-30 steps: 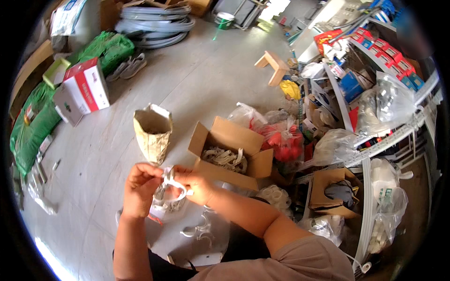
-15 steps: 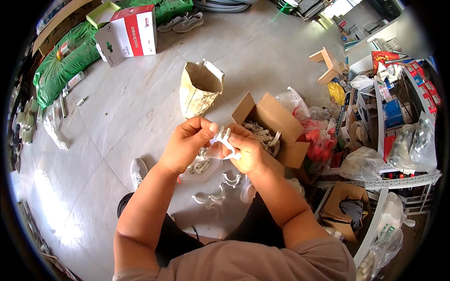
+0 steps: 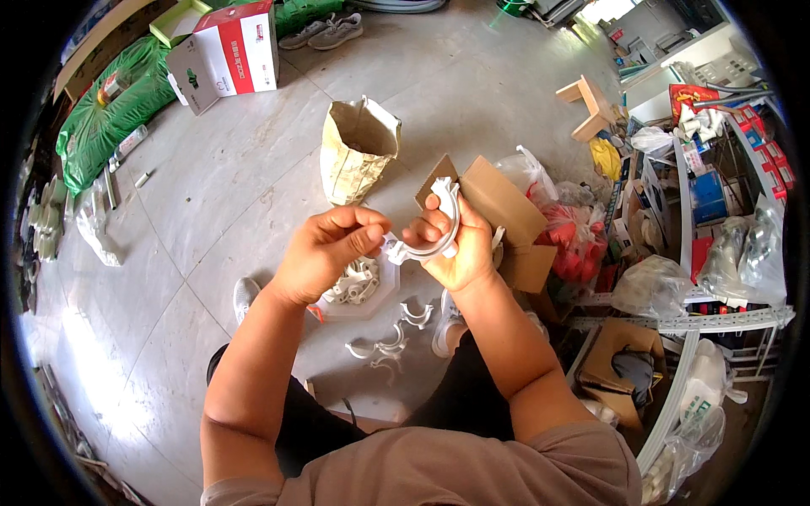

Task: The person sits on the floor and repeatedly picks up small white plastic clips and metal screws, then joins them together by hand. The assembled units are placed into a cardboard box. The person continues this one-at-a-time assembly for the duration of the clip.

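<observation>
A white plastic pipe clamp [image 3: 451,223], curved like a half ring, rests in my right hand [image 3: 467,253], whose fingers curl inside the curve. My left hand [image 3: 325,253] is closed in a pinch beside the lower end of the clamp. Anything between its thumb and fingers is too small to make out. Below my hands, a pale shallow tray [image 3: 384,295] holds a heap of small white plastic pieces [image 3: 356,282]. Several loose white half rings, one of them a clamp half [image 3: 416,316], lie on the floor between my legs.
Ahead stands an open cream paper sack [image 3: 350,164]. An open cardboard box [image 3: 506,198] sits beyond my right hand, beside plastic bags with red contents [image 3: 575,240]. Crowded shelving [image 3: 675,325] runs along the right. Green sacks [image 3: 118,110] and a red-and-white carton [image 3: 240,55] lie far left.
My right hand has turned and moved slightly right with the clamp, whose full curve now shows. My hands have drawn apart, and the tray's heap is more visible.
</observation>
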A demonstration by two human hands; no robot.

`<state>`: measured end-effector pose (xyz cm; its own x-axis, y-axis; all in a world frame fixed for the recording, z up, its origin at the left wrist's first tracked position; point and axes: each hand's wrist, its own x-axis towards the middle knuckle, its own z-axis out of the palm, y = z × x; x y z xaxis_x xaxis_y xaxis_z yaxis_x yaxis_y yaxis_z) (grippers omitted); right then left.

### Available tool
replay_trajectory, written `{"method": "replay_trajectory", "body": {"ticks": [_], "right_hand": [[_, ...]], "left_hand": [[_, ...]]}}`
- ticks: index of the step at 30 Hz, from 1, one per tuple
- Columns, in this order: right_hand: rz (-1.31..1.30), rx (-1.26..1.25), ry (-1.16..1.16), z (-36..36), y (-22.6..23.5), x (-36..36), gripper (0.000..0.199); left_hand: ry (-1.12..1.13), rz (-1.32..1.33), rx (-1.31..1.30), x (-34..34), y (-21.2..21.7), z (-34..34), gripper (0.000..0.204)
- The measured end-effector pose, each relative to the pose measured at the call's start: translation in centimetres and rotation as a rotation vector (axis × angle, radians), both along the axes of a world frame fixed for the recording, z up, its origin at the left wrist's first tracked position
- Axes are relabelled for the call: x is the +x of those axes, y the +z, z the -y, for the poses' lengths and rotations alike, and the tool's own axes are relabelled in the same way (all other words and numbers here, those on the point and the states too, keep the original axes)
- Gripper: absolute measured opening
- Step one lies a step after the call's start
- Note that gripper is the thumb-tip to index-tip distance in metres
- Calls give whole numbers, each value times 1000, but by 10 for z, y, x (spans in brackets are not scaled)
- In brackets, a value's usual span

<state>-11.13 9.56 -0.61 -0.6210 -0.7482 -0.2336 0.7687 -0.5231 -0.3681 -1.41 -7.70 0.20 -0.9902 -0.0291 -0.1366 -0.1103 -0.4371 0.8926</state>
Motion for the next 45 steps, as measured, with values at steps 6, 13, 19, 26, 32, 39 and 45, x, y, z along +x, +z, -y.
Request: {"method": "replay_trajectory", "body": {"ticks": [6, 13, 19, 26, 32, 39, 45], "right_hand": [[-77, 138, 39, -6, -9, -4, 36], [-1180, 856, -295, 3, -5, 5, 38], [-1414, 907, 17, 8, 6, 16, 26], [-1142, 870, 25, 6, 0, 18, 26], [-1357, 893, -80, 7, 3, 17, 25], [-1405, 851, -113, 8, 2, 17, 26], [-1256, 787, -77, 5, -7, 16, 27]], "left_hand": [[-49, -3, -42, 0, -1, -5, 17], [46, 88, -38, -5, -3, -7, 17], [101, 152, -4, -8, -9, -4, 18], [71, 102, 1, -8, -9, -6, 16], [66, 62, 16, -9, -9, -3, 15], [74, 113, 163, -7, -7, -4, 12], [62, 4, 236, -8, -7, -3, 15]]}}
